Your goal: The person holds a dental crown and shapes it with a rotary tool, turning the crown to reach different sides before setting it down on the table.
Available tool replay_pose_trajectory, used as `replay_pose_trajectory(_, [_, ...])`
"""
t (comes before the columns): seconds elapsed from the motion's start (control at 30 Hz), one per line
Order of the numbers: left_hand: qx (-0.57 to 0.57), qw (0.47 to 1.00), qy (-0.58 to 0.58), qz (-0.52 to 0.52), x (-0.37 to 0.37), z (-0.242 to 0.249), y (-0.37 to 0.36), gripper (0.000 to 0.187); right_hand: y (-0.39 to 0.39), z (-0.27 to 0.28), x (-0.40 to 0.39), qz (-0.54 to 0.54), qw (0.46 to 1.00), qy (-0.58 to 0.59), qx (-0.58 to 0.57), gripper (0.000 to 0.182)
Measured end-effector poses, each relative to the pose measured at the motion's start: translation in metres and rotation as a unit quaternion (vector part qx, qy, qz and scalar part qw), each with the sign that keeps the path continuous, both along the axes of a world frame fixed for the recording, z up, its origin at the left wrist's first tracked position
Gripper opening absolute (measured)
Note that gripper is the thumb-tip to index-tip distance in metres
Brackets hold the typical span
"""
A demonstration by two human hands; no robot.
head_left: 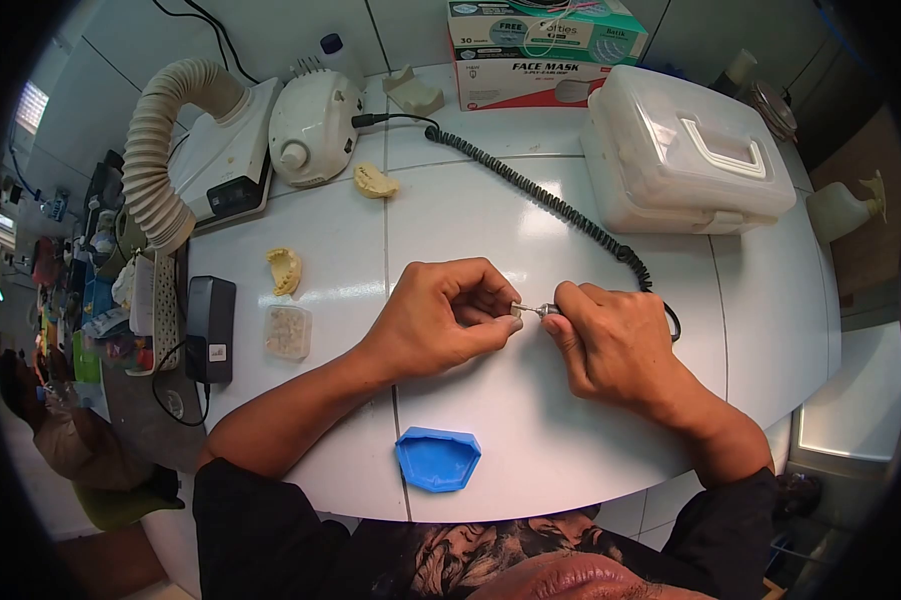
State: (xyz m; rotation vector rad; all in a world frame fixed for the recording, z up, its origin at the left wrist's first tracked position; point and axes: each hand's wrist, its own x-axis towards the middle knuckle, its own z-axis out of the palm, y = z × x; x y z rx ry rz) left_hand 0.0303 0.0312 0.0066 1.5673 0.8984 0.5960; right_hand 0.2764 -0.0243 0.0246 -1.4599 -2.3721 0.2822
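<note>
Fingertips of my left hand (pixel 440 315) are pinched around a tiny pale piece (pixel 516 310), too small to name. My right hand (pixel 615 340) grips a rotary handpiece (pixel 545 310), whose thin bur points left and meets or nearly meets that piece. From the handpiece, a black coiled cord (pixel 545 203) runs back to a white control unit (pixel 315 130). Nearer my body lies a blue hexagonal tray (pixel 437 462). Left of my left hand are a yellowish dental cast (pixel 284 271) and a small clear box (pixel 288 332) with pale bits in it. Another cast (pixel 374 181) lies farther back.
A ribbed hose (pixel 150 150) arches from a white machine (pixel 232 170) at the back left. A black power adapter (pixel 210 325) stands at the left edge. Mask boxes (pixel 530 88) and a translucent handled case (pixel 660 190) stand behind. Another person (pixel 85 435) sits far left.
</note>
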Motion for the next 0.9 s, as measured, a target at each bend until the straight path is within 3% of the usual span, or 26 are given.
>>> replay_pose_trajectory(0.9, [0.005,1.0,0.002,-0.002,0.0001,0.0003,-0.0003,0.02,0.0004,-0.0009,0.0014,0.002,1.0,0.003,-0.002,0.031])
